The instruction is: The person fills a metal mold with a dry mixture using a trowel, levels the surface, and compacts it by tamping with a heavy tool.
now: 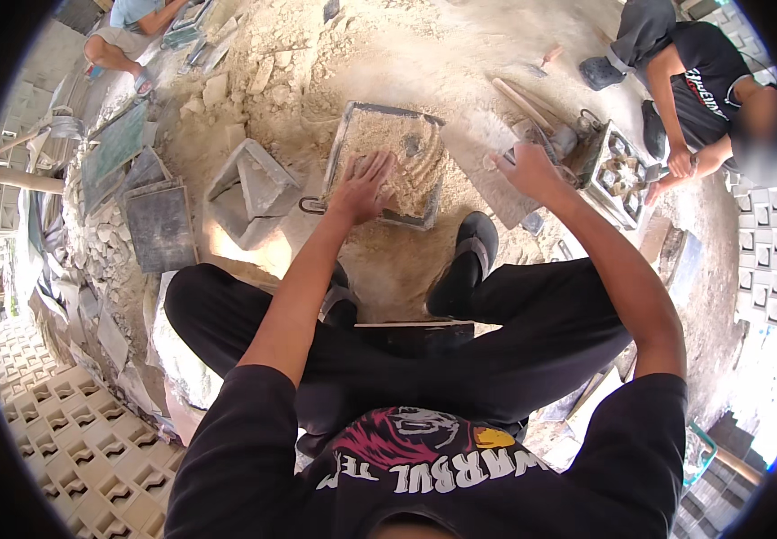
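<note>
A square metal mould frame lies on the ground before my feet, filled with pale sandy powder. My left hand rests flat on this powder, toward the near left of the frame, with its fingers stretched out. Curved ridges mark the powder to the right of that hand. Just right of the frame, my right hand grips the edge of a flat grey board, which is tilted and dusty. Some of the right hand's fingers are hidden.
Angled grey mould pieces and dark flat plates lie at left. A metal box frame with chunks inside stands at right, by a crouching co-worker. Wooden handles lie beyond the board. Another person sits far left; patterned blocks are stacked near left.
</note>
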{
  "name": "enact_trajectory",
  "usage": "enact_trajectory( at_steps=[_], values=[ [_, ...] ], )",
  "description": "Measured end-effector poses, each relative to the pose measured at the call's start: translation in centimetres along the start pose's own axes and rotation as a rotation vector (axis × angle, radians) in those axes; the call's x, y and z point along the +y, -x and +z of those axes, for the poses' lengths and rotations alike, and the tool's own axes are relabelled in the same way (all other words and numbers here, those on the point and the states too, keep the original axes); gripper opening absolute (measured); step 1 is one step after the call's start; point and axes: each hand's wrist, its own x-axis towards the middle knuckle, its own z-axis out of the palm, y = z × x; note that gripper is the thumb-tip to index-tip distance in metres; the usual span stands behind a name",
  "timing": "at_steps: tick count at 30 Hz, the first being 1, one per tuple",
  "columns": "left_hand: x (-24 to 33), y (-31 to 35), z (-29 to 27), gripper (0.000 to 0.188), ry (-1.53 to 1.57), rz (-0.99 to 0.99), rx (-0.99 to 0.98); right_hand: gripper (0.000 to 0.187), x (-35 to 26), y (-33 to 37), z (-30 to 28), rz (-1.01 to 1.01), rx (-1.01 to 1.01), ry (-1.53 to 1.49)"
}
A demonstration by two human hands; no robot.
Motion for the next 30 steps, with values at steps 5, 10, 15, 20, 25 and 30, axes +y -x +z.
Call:
enact_trajectory(
  at_steps=[5,10,15,20,25,30],
  values=[
    [-2.2,0.3,1.3,0.07,-0.118,-0.25,0.078,0.057,-1.1,1.2,0.9,0.009,0.054,-0.058],
    [-4.2,1.2,0.4,0.068,-0.11,-0.322,0.066,0.062,-2.9,-1.0,5.9,0.133,0.064,-0.287],
    [-5.3,2.4,0.3,0.068,0.42,-0.479,0.149,0.063,-9.0,-4.4,12.0,0.261,0.223,-0.442],
    [-8.3,2.9,2.7,0.086,1.356,-0.779,0.455,0.048,-15.2,-7.0,13.0,0.316,0.1,-0.68],
    [-8.6,3.1,3.2,0.094,1.88,-0.914,0.56,0.05,-19.7,-8.2,15.0,0.124,0.212,-0.545],
    [-7.7,3.0,2.1,0.098,1.884,-1.031,0.581,0.046,-23.1,-5.8,15.7,-0.072,0.092,-0.496]
  ],
)
